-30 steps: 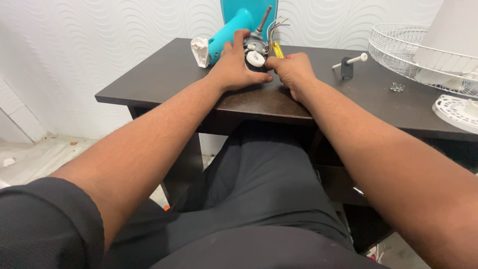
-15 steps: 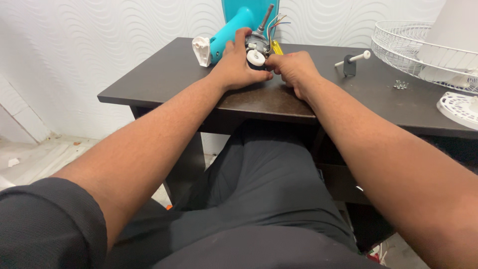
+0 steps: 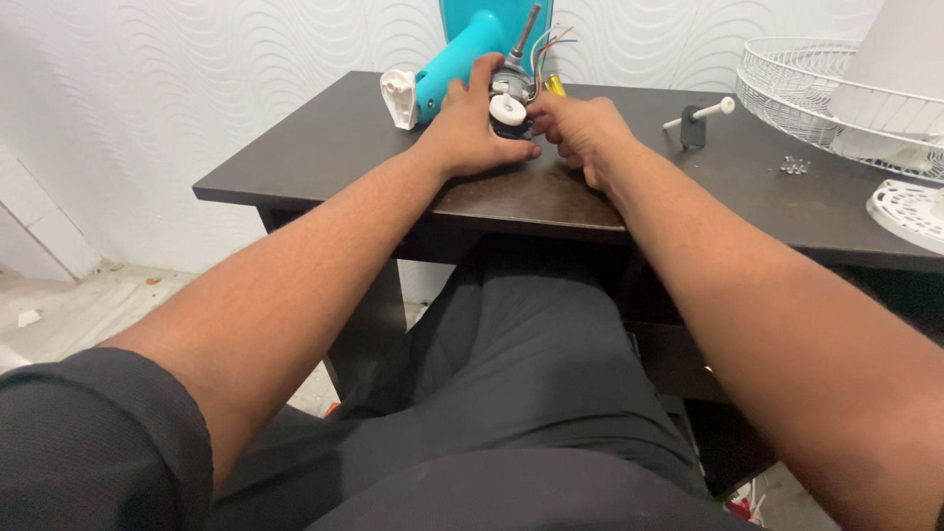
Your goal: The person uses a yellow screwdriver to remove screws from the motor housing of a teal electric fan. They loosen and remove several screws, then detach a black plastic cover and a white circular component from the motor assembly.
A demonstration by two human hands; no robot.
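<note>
Fan motor (image 3: 511, 93) sits near the back edge of the table (image 3: 324, 147), left hand (image 3: 470, 128) on its left, right hand (image 3: 580, 128) on its right, both touching it. The fan neck housing (image 3: 447, 64) lies left of the motor, probably joined to it. Further right is a small bracket with a pin (image 3: 696, 123), then some screws (image 3: 795, 165), and the wire fan guard (image 3: 816, 93) at the far right with a round plastic disc (image 3: 910, 214) in front of it.

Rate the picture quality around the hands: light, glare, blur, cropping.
Head view: even, soft light; a dull sheen on the dark table; left hand, right hand and fan motor reasonably sharp; the white fan guard is cropped at the right edge.
</note>
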